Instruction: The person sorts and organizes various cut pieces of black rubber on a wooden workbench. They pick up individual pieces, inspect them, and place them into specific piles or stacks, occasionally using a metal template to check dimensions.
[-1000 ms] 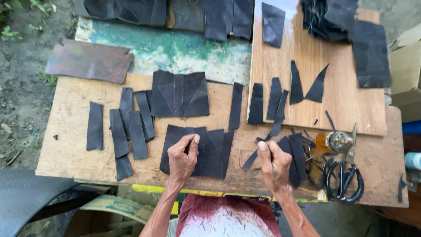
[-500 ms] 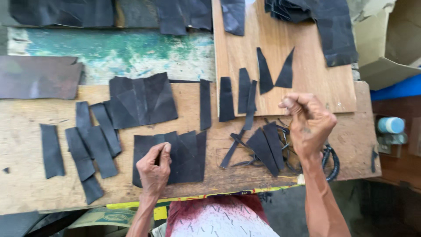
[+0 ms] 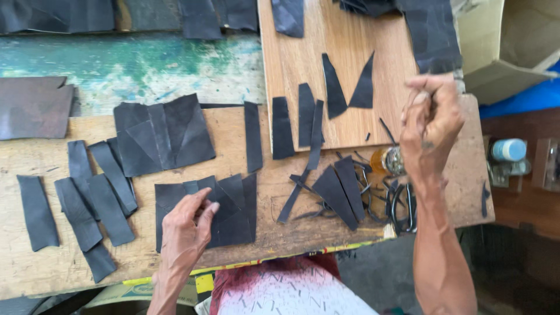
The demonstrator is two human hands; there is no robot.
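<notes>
Black leather pieces, overlapping in a fan at the near edge of your plank workbench, lie under your left hand; its fingers are spread flat, pressing the stack rather than gripping it, likely to keep the layers from sliding. Beyond them a second, larger fanned stack sits mid-bench, and long strips lie side by side to the left, seemingly sorted by shape. A pale wooden board rests on the bench's right part, carrying narrow strips and two pointed triangles. At the far right an open cardboard box stands off the bench; what it holds you cannot tell from here. Your right hand is raised above the board's corner, fingers pinched together around something thin and dark; what it is, I cannot tell. Below it scissors lie among offcuts, beside a small amber jar, contents unclear.
</notes>
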